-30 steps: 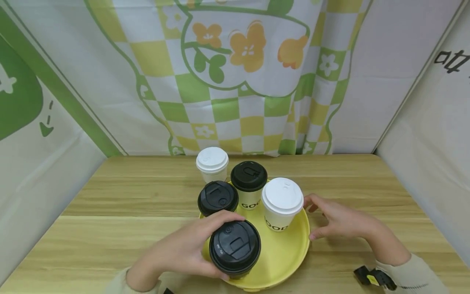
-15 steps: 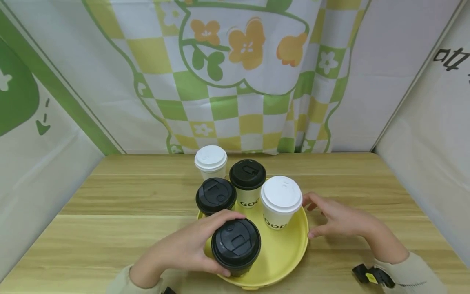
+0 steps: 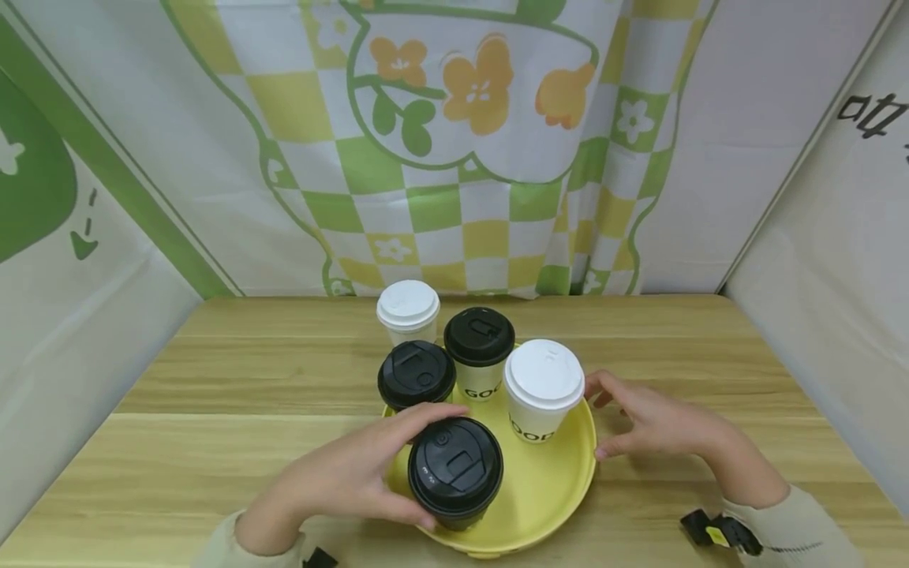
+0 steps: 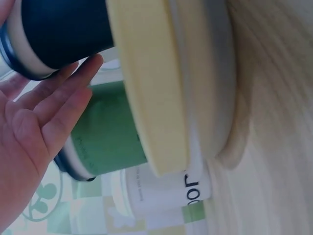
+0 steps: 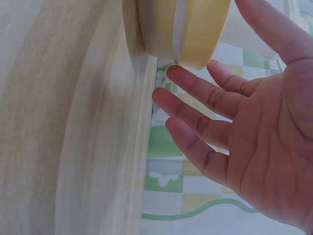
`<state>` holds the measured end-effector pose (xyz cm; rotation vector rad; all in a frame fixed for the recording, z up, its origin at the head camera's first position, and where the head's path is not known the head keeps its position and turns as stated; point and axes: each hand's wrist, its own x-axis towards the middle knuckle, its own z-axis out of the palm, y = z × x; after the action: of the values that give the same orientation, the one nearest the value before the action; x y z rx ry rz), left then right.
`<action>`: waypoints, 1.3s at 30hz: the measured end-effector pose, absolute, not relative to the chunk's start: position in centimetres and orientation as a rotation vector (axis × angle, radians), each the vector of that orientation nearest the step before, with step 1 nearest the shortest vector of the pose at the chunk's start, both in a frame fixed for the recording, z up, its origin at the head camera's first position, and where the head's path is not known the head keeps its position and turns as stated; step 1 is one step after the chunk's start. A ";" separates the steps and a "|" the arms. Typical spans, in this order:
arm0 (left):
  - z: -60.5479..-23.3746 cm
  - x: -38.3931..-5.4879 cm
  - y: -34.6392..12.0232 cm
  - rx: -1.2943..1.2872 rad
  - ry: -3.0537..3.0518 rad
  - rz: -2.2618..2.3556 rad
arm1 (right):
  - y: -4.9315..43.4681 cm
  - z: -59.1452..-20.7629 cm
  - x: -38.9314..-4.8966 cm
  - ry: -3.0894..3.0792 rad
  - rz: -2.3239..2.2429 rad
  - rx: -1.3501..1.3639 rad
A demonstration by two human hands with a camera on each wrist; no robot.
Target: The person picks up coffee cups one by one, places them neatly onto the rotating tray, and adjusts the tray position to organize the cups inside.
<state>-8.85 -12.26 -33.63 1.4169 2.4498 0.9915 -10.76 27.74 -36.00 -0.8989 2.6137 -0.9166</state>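
A dark cup with a black lid [image 3: 456, 465] stands on the front left of a round yellow tray [image 3: 543, 493]. My left hand [image 3: 355, 473] reaches round its left side, thumb in front and fingers behind. In the left wrist view those fingers [image 4: 66, 95] are fairly straight, between the dark cup [image 4: 68, 32] and a green black-lidded cup [image 4: 110, 129]. My right hand [image 3: 656, 422] is by the tray's right rim, fingers spread and holding nothing. Fingertips [image 5: 181, 76] show right at the yellow rim [image 5: 203, 34] in the right wrist view.
On the tray also stand a black-lidded cup [image 3: 480, 347] at the back and a white-lidded cup [image 3: 545, 386] at the right. Another white-lidded cup [image 3: 408, 312] stands on the wooden table [image 3: 270, 371] behind the tray. A patterned curtain [image 3: 461, 197] hangs beyond.
My left hand has drawn slightly back to the left, its thumb and fingertips reaching less far round the dark cup. The cups, tray and right hand stay nearly in place.
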 end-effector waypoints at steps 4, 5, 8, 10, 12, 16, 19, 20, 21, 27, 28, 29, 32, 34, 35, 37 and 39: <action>-33.0 -8.6 -12.6 1.435 2.448 1.003 | 27.7 -35.9 -10.7 2.601 -0.926 -0.901; -32.8 -8.5 -12.7 1.434 2.446 1.008 | 27.7 -35.9 -10.7 2.599 -0.928 -0.903; -32.2 -8.4 -13.3 1.432 2.457 1.015 | 27.7 -35.9 -10.7 2.596 -0.931 -0.903; -31.8 -8.5 -13.8 1.448 2.455 1.036 | 27.7 -35.9 -10.7 2.592 -0.936 -0.898; -31.6 -8.5 -14.2 1.475 2.452 1.055 | 27.8 -35.9 -10.7 2.590 -0.939 -0.891; -30.9 -8.8 -15.0 1.468 2.421 1.116 | 27.8 -35.9 -10.7 2.590 -0.937 -0.887; -30.4 -9.1 -15.5 1.441 2.399 1.162 | 27.8 -35.9 -10.7 2.590 -0.937 -0.888; -30.3 -9.2 -15.6 1.448 2.396 1.169 | 27.8 -36.0 -10.7 2.589 -0.939 -0.888; -30.1 -9.4 -15.7 1.456 2.397 1.176 | 27.8 -36.0 -10.8 2.587 -0.943 -0.887; -29.5 -10.1 -15.8 1.498 2.415 1.206 | 27.8 -36.2 -10.9 2.582 -0.947 -0.889; -29.4 -10.3 -15.8 1.497 2.427 1.206 | 27.8 -36.3 -10.9 2.584 -0.944 -0.891; -29.3 -10.5 -15.8 1.494 2.436 1.215 | 27.8 -36.3 -10.9 2.585 -0.942 -0.890; -29.3 -11.4 -15.8 1.508 2.464 1.250 | 27.8 -36.3 -10.9 2.586 -0.940 -0.895; -29.4 -12.1 -15.9 1.491 2.486 1.295 | 27.8 -36.2 -10.9 2.585 -0.940 -0.898; -29.4 -12.5 -16.0 1.483 2.490 1.323 | 27.8 -36.2 -10.9 2.586 -0.940 -0.899; -29.6 -13.2 -16.1 1.471 2.504 1.366 | 27.8 -36.2 -10.9 2.588 -0.941 -0.900; -29.7 -14.0 -16.2 1.424 2.525 1.411 | 27.8 -36.3 -10.9 2.588 -0.939 -0.896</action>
<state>-14.03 -16.23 -29.67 1.4243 2.5246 1.4110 -10.92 27.82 -36.26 -0.8958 2.5882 -0.9394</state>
